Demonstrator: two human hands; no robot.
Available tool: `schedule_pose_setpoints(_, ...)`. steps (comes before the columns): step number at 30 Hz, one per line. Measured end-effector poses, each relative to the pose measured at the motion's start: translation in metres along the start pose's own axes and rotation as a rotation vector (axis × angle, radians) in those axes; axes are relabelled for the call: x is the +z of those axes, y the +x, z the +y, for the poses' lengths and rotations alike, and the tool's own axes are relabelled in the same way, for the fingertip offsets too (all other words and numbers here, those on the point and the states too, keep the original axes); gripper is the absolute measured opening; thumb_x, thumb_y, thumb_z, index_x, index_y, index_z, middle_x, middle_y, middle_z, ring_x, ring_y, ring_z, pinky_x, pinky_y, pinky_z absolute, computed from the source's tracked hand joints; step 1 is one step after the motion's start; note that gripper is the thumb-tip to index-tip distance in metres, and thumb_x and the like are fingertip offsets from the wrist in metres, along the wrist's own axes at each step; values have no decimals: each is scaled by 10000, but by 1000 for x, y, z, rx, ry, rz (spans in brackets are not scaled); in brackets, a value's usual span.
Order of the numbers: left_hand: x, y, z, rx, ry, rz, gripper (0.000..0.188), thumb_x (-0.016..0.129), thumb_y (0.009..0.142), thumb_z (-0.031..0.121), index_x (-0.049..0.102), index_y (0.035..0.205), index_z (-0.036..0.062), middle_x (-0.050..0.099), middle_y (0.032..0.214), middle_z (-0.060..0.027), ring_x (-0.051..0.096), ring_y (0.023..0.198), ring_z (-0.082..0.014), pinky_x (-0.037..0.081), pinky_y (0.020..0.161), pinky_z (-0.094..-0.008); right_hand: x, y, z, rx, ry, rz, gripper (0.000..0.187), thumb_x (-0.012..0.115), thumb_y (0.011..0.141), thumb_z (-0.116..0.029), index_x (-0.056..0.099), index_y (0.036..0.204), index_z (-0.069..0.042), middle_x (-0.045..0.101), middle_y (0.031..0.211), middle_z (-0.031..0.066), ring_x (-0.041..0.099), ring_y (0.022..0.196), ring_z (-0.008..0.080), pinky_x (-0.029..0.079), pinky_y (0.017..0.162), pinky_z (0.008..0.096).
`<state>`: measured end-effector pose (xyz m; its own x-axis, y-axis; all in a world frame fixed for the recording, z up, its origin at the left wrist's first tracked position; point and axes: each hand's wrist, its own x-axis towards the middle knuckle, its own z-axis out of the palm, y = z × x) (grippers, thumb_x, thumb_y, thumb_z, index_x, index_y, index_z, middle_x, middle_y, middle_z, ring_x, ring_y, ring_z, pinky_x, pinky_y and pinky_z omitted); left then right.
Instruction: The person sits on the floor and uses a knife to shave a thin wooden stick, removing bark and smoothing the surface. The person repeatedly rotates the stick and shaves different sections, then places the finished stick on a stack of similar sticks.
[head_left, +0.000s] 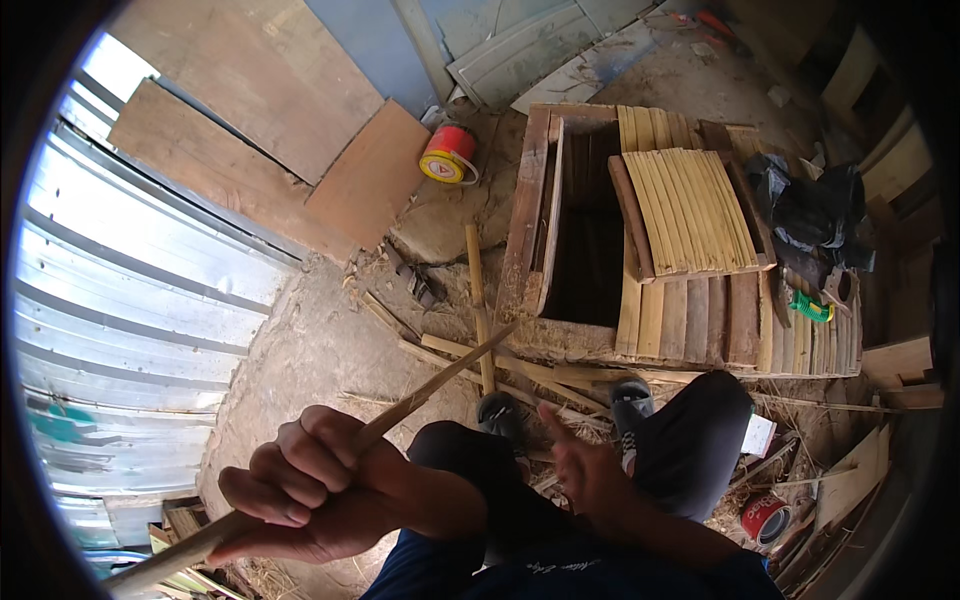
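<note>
While the left hand (320, 485) wraps its fingers around the wooden stick (440, 380), which slants above the floor (265, 405) beside the left knee (440, 442), the right hand (595, 475) extends its index finger; whether it holds anything cannot be told. A steady grip, clear of the knee, should serve best.

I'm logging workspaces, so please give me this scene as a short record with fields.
Left hand: closed around a long wooden stick, slanting up to the right
Right hand: index finger extended, nothing visibly held
Ahead: slatted wooden box with a dark opening; slatted panel lying on top
Right part of box: black plastic bag; green item, kind unclear
Far side: red-and-yellow bucket
Lower right: red can
</note>
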<state>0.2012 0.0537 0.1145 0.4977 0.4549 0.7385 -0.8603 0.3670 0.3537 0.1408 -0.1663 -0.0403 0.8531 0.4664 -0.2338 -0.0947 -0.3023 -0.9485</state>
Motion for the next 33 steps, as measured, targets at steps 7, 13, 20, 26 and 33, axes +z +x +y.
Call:
schedule_pose_setpoints(7, -2, 2, -5, -8, -43, -45, 555, 508, 1037, 599, 418, 694, 172, 312, 539, 60, 208, 438, -69, 159, 459, -257, -11, 6, 9, 16, -121, 6, 647, 446, 1033, -63, 302, 1641, -232, 542, 650, 56, 518, 536, 129, 512, 593, 309)
schedule_pose_setpoints(13, 6, 1, -11, 5, -94, -79, 549, 568, 1001, 614, 436, 713, 165, 346, 549, 62, 234, 428, -55, 164, 442, -242, -13, 4, 8, -212, -80, 21, 727, 447, 974, 9, 308, 1639, -251, 623, 737, 120, 585, 553, 157, 541, 604, 323)
schedule_pose_setpoints(20, 0, 4, -12, 66, -109, -22, 579, 501, 1026, 631, 405, 720, 149, 269, 516, 64, 188, 397, -47, 153, 403, -231, -14, -3, 7, -118, -62, 32, 691, 475, 993, -5, 339, 1628, -241, 612, 704, 131, 565, 546, 148, 511, 577, 308)
schedule_pose_setpoints(26, -12, 13, -9, 26, -128, -48, 600, 496, 1003, 666, 408, 718, 146, 272, 516, 63, 196, 394, -46, 145, 410, -225, -29, 10, 3, 68, -278, 61, 706, 523, 989, -43, 323, 1630, -260, 595, 647, 110, 617, 557, 182, 526, 576, 309)
schedule_pose_setpoints(33, -11, 6, -5, 30, -67, -64, 631, 401, 1015, 702, 405, 717, 147, 256, 512, 41, 180, 395, -70, 144, 430, -254, -9, -11, -8, -158, -163, -24, 743, 503, 976, -1, 280, 1644, -237, 621, 731, 123, 667, 654, 183, 552, 649, 324)
